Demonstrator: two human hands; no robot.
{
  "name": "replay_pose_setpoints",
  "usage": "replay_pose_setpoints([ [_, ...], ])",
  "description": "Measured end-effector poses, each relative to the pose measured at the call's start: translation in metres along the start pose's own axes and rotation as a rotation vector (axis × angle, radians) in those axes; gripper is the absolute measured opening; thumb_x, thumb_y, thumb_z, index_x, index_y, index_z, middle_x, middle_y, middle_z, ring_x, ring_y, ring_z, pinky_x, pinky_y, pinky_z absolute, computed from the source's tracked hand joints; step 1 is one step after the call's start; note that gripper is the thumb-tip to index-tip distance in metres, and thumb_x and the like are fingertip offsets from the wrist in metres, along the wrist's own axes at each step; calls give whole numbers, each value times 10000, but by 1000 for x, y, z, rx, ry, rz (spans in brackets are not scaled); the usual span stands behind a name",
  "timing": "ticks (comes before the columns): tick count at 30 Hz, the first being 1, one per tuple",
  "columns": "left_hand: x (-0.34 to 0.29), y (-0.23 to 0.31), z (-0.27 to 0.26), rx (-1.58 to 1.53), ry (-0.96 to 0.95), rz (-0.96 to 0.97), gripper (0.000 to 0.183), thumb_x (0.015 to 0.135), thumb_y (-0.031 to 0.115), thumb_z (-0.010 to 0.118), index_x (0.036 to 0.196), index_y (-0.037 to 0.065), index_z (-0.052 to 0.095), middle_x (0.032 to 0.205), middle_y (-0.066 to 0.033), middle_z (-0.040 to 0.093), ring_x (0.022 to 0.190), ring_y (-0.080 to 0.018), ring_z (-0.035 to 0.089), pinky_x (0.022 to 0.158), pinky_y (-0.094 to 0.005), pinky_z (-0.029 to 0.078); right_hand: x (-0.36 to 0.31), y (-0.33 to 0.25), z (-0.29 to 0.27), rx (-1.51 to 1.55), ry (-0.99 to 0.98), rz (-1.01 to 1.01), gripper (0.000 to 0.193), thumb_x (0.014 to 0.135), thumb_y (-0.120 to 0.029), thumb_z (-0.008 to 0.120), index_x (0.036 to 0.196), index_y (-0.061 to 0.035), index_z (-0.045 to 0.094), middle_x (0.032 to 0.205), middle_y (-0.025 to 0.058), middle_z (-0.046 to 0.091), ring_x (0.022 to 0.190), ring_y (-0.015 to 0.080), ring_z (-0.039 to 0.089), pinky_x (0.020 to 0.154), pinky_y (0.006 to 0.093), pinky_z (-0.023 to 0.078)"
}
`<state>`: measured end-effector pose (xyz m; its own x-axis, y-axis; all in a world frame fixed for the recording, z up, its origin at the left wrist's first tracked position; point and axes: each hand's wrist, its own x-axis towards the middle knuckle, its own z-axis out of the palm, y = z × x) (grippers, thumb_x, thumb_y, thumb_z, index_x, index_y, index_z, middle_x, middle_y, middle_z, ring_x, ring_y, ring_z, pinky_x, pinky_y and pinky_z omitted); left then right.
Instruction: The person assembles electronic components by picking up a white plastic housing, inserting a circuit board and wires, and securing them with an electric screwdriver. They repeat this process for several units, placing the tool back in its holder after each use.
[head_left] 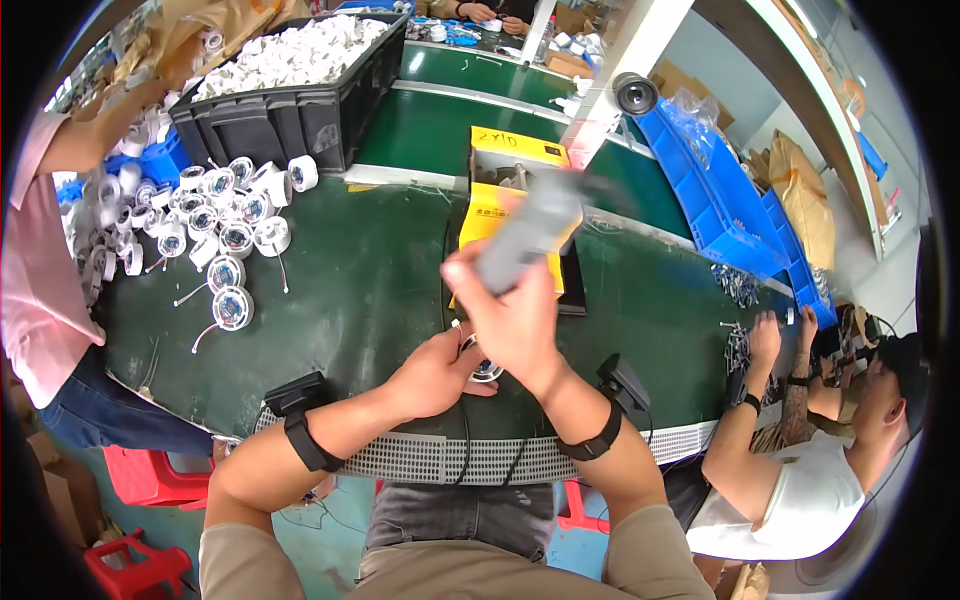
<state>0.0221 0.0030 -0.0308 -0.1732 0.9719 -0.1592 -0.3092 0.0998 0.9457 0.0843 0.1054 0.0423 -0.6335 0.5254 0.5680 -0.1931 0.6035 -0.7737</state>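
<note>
My right hand (pixel 518 325) is wrapped round a grey cordless screwdriver (pixel 530 228), lifted above the table and tilted up to the right. Motion smears its body and dark tip. Below it, my left hand (pixel 430 378) lies on the table and grips a round white part (pixel 486 373) with a dark, shiny centre, its fingers closed on the edge. My right wrist hides some of that part. Just beyond the tool stands a yellow box (pixel 513 145) with small pieces inside. Similar round white parts (pixel 232 308) with thin wires are heaped to the left.
A black crate (pixel 270 125) full of white pieces stands at the far left. Blue bins (pixel 700 190) and a pile of screws (pixel 737 345) lie to the right. One person (pixel 790 480) works at the right, another (pixel 50 270) stands at the left. A white post (pixel 625 75) rises behind.
</note>
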Motion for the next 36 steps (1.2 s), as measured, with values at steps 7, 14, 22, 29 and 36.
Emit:
replay_pose_setpoints([
  [7, -3, 3, 6, -16, 124, -72, 386, 1004, 141, 423, 1345, -38, 388, 1116, -116, 569, 931, -208, 650, 819, -308, 585, 31, -3, -38, 480, 417, -156, 478, 997, -347, 410, 1325, -12, 320, 621, 65, 481, 508, 162, 498, 525, 313, 459],
  [14, 0, 2, 6, -15, 160, -62, 385, 1004, 142, 423, 1342, -36, 387, 1108, -115, 577, 906, -218, 661, 807, -300, 584, 39, 5, -35, 333, 468, -82, 313, 981, -281, 458, 1115, 1, 437, 568, 65, 462, 425, 153, 445, 429, 312, 406],
  [22, 1, 3, 5, -21, 146, -65, 385, 1007, 149, 418, 1341, -37, 382, 1109, -117, 576, 904, -228, 666, 806, -297, 580, 41, 8, -30, 290, 428, -98, 314, 971, -255, 481, 1091, 31, 429, 565, 70, 479, 433, 157, 463, 432, 307, 416],
  [29, 1, 2, 4, -17, 141, -57, 389, 1009, 155, 415, 1343, -42, 377, 1114, -115, 573, 903, -227, 667, 810, -294, 577, 40, 8, -30, 292, 399, -120, 296, 968, -247, 477, 1059, 30, 424, 564, 75, 483, 432, 164, 466, 437, 313, 421],
  [36, 1, 2, 4, 3, 137, -50, 391, 1010, 153, 414, 1342, -51, 373, 1113, -114, 573, 920, -224, 663, 808, -292, 576, 36, 10, -32, 263, 395, -136, 285, 971, -246, 470, 1048, 25, 421, 561, 75, 475, 430, 166, 460, 435, 314, 420],
])
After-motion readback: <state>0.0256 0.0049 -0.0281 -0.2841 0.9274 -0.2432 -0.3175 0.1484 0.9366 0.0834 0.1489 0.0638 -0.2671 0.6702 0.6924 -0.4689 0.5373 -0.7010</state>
